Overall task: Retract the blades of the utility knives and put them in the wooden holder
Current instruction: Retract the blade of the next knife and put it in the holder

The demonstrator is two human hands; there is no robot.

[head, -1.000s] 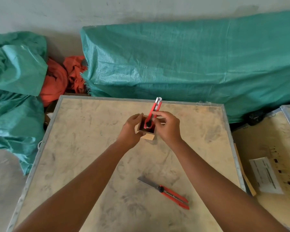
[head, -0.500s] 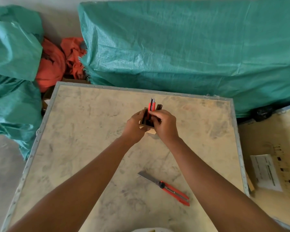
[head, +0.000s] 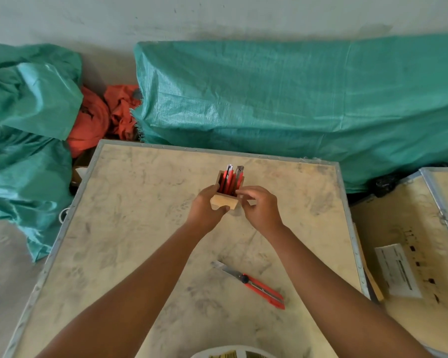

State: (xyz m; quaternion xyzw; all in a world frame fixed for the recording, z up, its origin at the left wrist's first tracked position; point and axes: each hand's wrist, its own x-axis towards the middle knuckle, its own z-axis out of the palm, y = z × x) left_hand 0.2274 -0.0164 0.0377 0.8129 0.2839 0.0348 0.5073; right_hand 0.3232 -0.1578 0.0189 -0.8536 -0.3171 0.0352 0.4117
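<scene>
A small wooden holder (head: pixel 224 201) stands at the middle of the table (head: pixel 130 228), tilted toward me. Red utility knives (head: pixel 230 180) stick up out of it, their metal tips at the top. My left hand (head: pixel 208 209) grips the holder's left side and front. My right hand (head: pixel 260 206) rests just to the right of the holder, fingers curled near its rim, holding nothing I can see. Another red utility knife (head: pixel 254 284) lies flat on the table nearer to me, its blade extended toward the upper left.
Green tarpaulin bundles (head: pixel 295 104) lie behind the table and at the left (head: pixel 23 120), with orange cloth (head: pixel 96 120) between them. A second board (head: pixel 411 241) with a paper label (head: pixel 396 270) sits at the right, across a narrow gap.
The knife held by my right hand has gone down into the holder and my right hand has come off it. My left hand has tipped the holder toward me.
</scene>
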